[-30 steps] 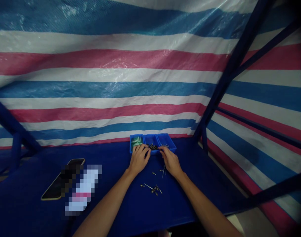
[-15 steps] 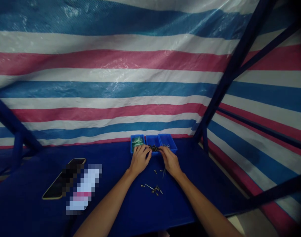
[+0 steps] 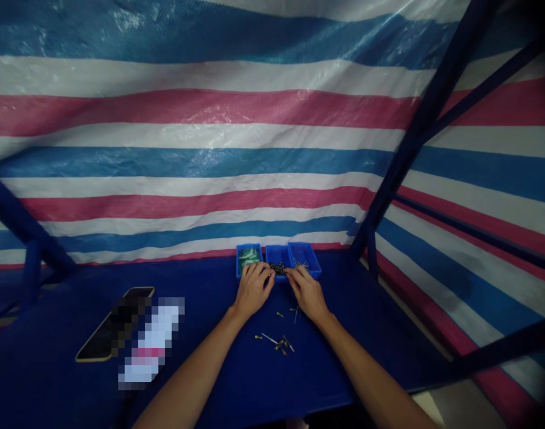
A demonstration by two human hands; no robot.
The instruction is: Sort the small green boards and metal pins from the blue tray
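Observation:
My left hand (image 3: 254,287) rests at the front of the middle blue bin (image 3: 279,252), its thumb and fingers closed near the rim. What they hold, if anything, is too small to make out. From the other side my right hand (image 3: 308,295) reaches to the same bin, fingertips pinched at its dark, brass-looking small parts (image 3: 278,269). Whether a part is between them is hidden. The left bin (image 3: 239,262) contains green-and-white packets (image 3: 249,256). Thin metal pins (image 3: 301,264) lie in the right bin (image 3: 308,253).
Loose brass-looking pieces and pins (image 3: 281,344) lie on the blue tabletop (image 3: 218,381) between my forearms. A phone (image 3: 106,333) and a blurred-out bright object (image 3: 151,348) are at left. Blue frame posts (image 3: 388,173) and striped sheeting (image 3: 209,107) surround the table.
My right fingertips have shifted slightly left, closer to my left hand. The middle and right bins sit slightly farther right. One loose piece on the table has moved a little toward me.

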